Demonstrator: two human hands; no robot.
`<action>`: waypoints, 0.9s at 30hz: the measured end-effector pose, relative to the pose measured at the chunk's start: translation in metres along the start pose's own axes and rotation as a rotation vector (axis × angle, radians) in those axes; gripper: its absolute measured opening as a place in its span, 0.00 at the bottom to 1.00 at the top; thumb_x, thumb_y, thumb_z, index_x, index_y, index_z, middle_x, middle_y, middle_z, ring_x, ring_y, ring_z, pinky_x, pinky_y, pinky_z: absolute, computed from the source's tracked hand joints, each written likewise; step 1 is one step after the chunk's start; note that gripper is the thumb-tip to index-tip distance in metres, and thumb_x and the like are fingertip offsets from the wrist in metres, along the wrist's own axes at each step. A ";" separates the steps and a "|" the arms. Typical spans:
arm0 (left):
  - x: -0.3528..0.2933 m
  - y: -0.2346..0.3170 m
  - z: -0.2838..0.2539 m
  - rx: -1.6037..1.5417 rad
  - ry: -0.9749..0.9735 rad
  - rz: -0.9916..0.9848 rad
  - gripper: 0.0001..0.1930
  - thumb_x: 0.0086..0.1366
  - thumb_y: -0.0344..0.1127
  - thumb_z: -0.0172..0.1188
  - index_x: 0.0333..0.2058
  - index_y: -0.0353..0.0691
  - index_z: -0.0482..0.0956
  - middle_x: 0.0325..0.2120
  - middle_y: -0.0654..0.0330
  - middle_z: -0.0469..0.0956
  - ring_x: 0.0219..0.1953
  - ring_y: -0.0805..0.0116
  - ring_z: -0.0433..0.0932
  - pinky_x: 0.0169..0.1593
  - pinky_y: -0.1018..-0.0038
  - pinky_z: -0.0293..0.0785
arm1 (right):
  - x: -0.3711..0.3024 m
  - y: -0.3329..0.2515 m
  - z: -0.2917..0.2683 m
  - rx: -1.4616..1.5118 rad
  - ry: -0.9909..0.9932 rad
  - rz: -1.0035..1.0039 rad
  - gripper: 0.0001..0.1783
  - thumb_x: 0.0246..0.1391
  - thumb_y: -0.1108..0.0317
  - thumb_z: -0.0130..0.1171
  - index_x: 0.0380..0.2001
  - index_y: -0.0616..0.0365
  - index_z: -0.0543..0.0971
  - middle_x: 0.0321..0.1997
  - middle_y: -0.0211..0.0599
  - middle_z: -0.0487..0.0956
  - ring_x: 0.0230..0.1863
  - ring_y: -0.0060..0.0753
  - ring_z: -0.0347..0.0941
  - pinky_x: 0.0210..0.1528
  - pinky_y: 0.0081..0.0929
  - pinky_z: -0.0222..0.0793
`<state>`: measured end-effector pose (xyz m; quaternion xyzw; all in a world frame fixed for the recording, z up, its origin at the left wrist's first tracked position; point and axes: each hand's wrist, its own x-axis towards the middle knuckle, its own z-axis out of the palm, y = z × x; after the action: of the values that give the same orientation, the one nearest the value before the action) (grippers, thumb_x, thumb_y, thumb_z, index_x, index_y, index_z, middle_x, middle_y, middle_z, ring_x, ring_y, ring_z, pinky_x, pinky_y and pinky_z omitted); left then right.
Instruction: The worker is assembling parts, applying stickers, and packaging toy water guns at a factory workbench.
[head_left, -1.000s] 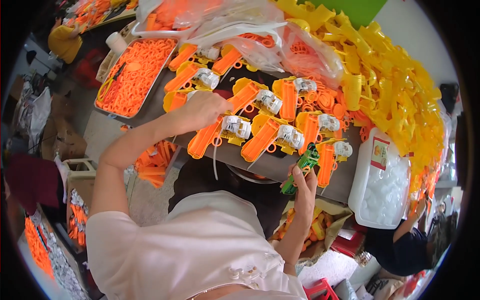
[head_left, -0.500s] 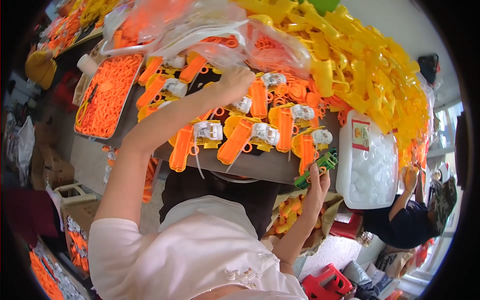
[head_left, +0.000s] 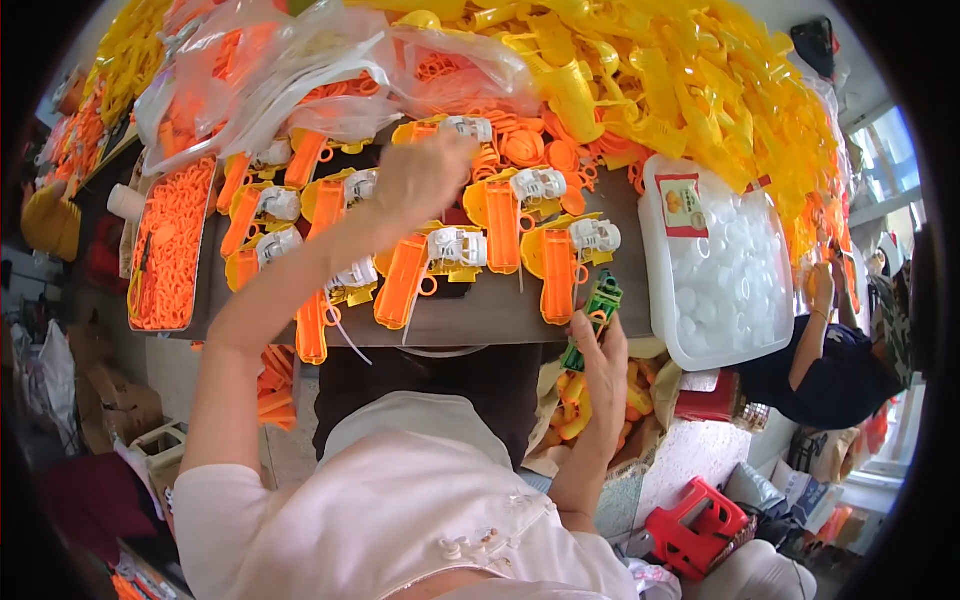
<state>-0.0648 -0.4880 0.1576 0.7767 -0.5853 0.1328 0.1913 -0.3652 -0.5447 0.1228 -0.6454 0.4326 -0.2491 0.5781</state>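
My left hand [head_left: 428, 180] reaches over rows of yellow half-shells fitted with orange troughs and white gear units. It is at the far row, by a white gear unit [head_left: 468, 128]; its fingers are blurred and partly hidden. At the table's near right edge, my right hand [head_left: 602, 352] grips a slim green plastic piece [head_left: 604, 298], which stands nearly upright with an orange bit on it. Just left of that piece lies an assembly with an orange trough [head_left: 558, 272]. Another orange trough [head_left: 400, 285] sits nearer the middle, a pale strip hanging beside it.
A tray of orange rings [head_left: 205, 235] stands left, a white tub [head_left: 662, 285] of translucent parts right. Clear bags [head_left: 280, 75] and a yellow parts heap [head_left: 690, 90] cover the back. Another person [head_left: 815, 375] works at right; a red stool [head_left: 695, 525] stands below.
The view has turned, so the table's contents appear farther left. My right hand has tilted the green piece more upright. My left hand stays over the far assemblies.
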 end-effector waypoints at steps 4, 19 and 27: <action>-0.039 0.073 0.001 -0.180 -0.041 0.246 0.20 0.58 0.46 0.62 0.42 0.37 0.76 0.31 0.59 0.76 0.40 0.63 0.74 0.41 0.65 0.69 | 0.006 -0.018 -0.011 0.049 0.062 0.000 0.17 0.61 0.60 0.58 0.44 0.63 0.76 0.32 0.27 0.75 0.32 0.17 0.69 0.35 0.18 0.63; -0.016 0.126 0.059 -0.187 -0.050 0.109 0.31 0.52 0.41 0.65 0.54 0.34 0.69 0.42 0.54 0.76 0.49 0.57 0.69 0.51 0.62 0.61 | 0.100 -0.047 -0.029 0.320 0.055 -0.265 0.14 0.58 0.66 0.61 0.43 0.64 0.73 0.38 0.37 0.80 0.38 0.22 0.75 0.38 0.18 0.68; -0.014 0.127 0.076 -0.220 -0.050 -0.011 0.30 0.50 0.47 0.68 0.46 0.32 0.72 0.38 0.53 0.76 0.45 0.56 0.68 0.48 0.62 0.58 | 0.141 -0.038 -0.015 0.300 0.002 -0.332 0.16 0.58 0.67 0.62 0.44 0.61 0.70 0.45 0.40 0.79 0.46 0.30 0.78 0.44 0.28 0.76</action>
<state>-0.1924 -0.5410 0.1013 0.7573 -0.5964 0.0474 0.2616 -0.2969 -0.6734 0.1378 -0.6141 0.2792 -0.4033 0.6183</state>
